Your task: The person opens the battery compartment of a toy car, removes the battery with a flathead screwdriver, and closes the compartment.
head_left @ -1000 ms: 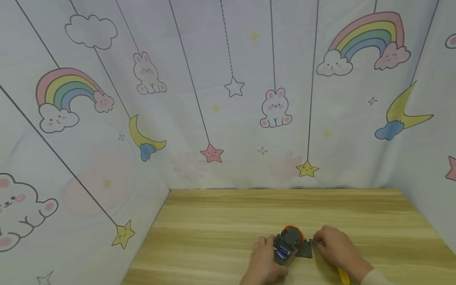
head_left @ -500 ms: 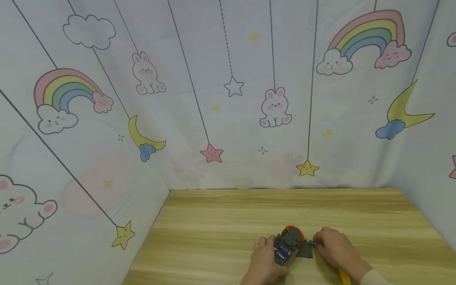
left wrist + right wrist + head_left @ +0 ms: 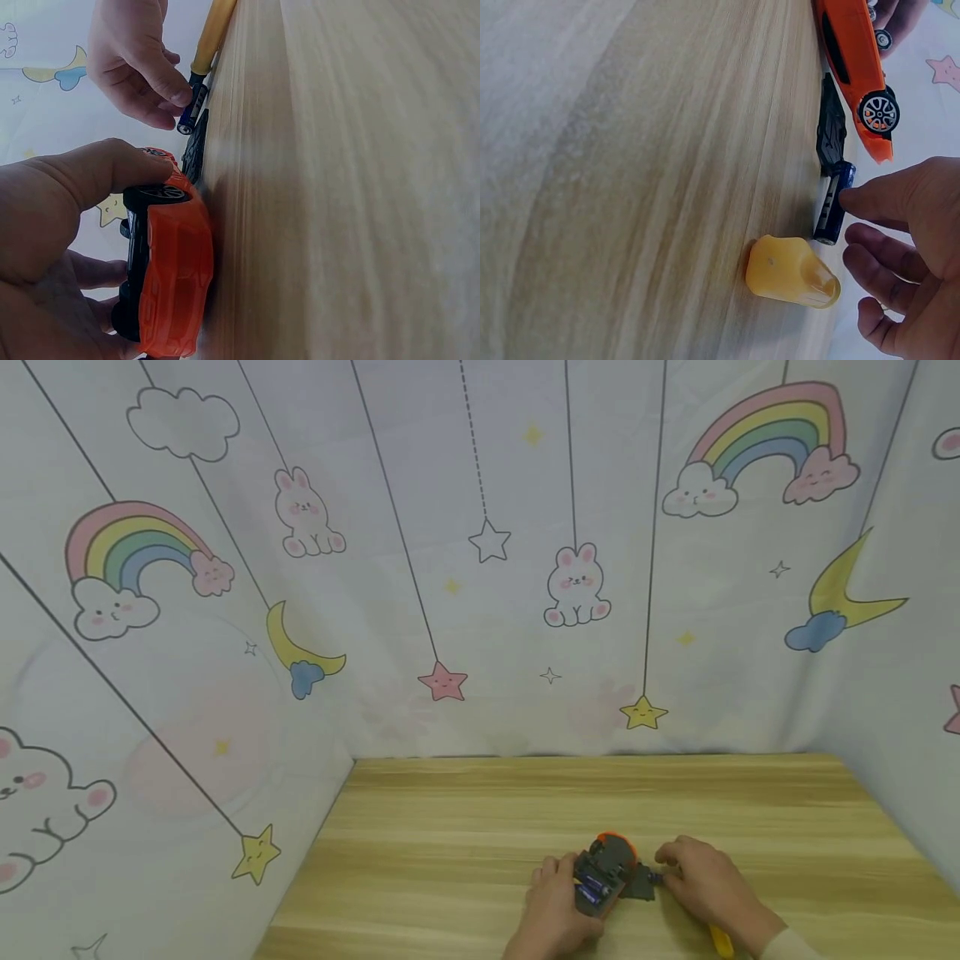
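Note:
An orange toy car (image 3: 617, 853) lies wheels up on the table. My left hand (image 3: 551, 906) grips it from the left side, thumb by a wheel in the left wrist view. Blue batteries (image 3: 594, 891) sit in its uncovered battery compartment. Right of the car lies a black battery cover (image 3: 830, 127). A loose blue battery (image 3: 835, 202) is at the cover's edge, touched by the thumb of my right hand (image 3: 708, 881). The other right fingers are spread away from that battery.
A yellow handle (image 3: 787, 270) lies on the wooden table (image 3: 450, 843) beneath my right wrist; in the left wrist view it narrows to a dark end. White cloth walls (image 3: 495, 627) with printed rabbits, stars and rainbows enclose the back and sides.
The loose battery, pinched in my right fingers before, has come down and slightly left towards the cover. My right forefinger has lifted off it. The left hand and car stay put.

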Motion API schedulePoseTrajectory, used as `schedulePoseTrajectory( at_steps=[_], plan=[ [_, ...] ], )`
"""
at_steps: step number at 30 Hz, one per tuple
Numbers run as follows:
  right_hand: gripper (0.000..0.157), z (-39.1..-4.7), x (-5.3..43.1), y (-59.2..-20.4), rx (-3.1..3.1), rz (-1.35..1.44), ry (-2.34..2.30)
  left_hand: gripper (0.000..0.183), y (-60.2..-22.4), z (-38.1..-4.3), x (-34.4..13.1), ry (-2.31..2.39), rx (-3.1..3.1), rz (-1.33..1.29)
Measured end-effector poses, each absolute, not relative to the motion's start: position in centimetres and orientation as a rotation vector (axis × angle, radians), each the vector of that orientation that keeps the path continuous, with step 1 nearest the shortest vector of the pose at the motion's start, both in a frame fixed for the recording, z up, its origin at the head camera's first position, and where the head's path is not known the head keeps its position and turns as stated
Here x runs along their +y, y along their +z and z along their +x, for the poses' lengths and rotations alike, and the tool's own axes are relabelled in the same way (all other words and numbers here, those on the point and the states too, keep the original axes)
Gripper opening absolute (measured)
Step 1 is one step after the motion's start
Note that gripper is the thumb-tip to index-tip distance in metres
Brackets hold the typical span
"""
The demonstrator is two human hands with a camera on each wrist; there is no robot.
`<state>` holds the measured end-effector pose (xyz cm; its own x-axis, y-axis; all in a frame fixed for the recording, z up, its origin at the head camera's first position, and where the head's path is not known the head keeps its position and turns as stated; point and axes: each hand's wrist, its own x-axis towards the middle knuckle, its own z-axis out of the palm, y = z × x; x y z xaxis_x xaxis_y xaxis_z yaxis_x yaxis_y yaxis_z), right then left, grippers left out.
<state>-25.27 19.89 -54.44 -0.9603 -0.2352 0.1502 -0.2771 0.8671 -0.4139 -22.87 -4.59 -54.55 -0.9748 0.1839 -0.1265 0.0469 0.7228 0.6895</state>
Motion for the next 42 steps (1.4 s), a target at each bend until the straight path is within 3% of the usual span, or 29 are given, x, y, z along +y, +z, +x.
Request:
schedulePoseTrajectory(
  at_steps=[30, 42],
  plan=[
    [0.006, -25.65, 20.41, -54.59, -2.982, 0.388, 0.526, 0.095, -54.52, -22.97, -4.62, 1.108, 2.719, 0.18],
    [0.013, -25.41, 20.27, -54.02, -2.915, 0.43, 0.608, 0.093, -54.92, -23.08, -4.66, 1.09, 2.726, 0.174]
  ],
)
